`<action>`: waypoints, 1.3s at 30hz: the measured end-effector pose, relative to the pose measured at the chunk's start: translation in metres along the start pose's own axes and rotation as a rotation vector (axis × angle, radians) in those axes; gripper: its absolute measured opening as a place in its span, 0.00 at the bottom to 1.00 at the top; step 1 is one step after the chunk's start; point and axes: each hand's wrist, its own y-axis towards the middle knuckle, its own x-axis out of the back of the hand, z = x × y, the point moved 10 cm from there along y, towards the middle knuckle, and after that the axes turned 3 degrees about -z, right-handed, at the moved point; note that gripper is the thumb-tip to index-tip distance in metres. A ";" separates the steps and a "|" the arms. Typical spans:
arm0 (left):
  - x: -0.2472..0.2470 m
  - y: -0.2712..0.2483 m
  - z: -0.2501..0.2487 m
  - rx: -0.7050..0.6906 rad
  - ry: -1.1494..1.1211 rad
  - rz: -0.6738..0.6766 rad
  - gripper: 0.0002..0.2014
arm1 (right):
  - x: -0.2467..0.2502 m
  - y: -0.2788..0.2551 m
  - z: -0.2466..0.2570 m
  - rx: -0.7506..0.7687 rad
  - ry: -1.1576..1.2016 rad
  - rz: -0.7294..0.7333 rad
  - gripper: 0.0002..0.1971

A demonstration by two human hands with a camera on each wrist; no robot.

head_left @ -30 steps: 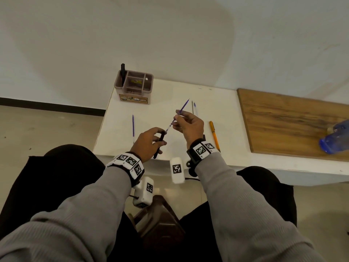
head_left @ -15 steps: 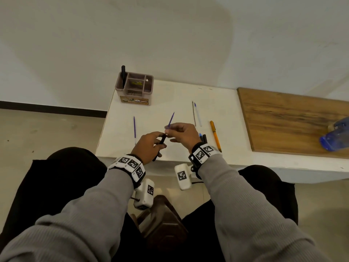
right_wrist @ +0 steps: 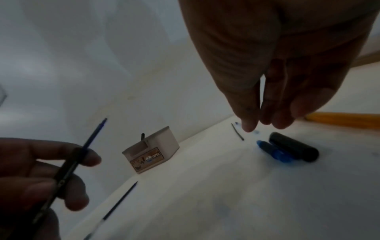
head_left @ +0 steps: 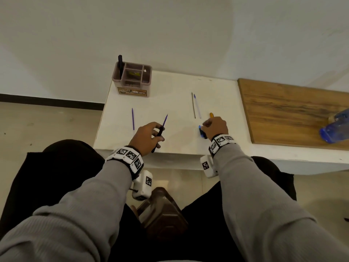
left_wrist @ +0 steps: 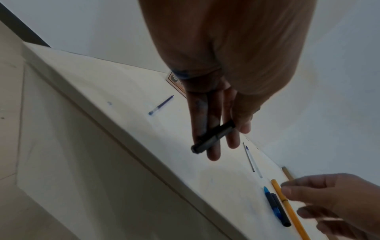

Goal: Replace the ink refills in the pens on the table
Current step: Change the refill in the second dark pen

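Orange pen (head_left: 211, 115) mostly hidden under right hand (head_left: 215, 127); blue bottle (head_left: 336, 127) cut off at frame edge.

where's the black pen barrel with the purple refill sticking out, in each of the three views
Head: black pen barrel in the left hand, centre-left, above the table's near edge.
Left wrist: centre, across the fingers; refill hidden.
Right wrist: lower left, refill pointing up.
Shared landmark: the yellow pen by the right hand.

I read "OPEL" on the label of the organizer box (head_left: 132, 92), standing beyond my left grip (head_left: 146, 138); nothing else is legible.
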 end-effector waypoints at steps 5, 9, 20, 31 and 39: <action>-0.002 0.003 -0.001 -0.012 0.030 -0.011 0.13 | -0.013 0.000 -0.012 -0.025 -0.070 0.031 0.11; -0.004 0.002 0.001 -0.007 0.048 -0.011 0.14 | -0.020 -0.001 -0.009 -0.017 -0.159 0.068 0.11; -0.009 0.000 0.001 -0.027 0.094 0.009 0.21 | -0.025 -0.013 0.008 -0.019 -0.079 0.050 0.13; -0.015 0.001 -0.001 -0.033 0.102 0.038 0.21 | -0.042 -0.051 0.087 -0.129 1.060 0.205 0.11; -0.017 0.000 -0.004 -0.045 0.123 0.046 0.22 | -0.048 -0.066 0.105 -0.078 1.144 0.435 0.09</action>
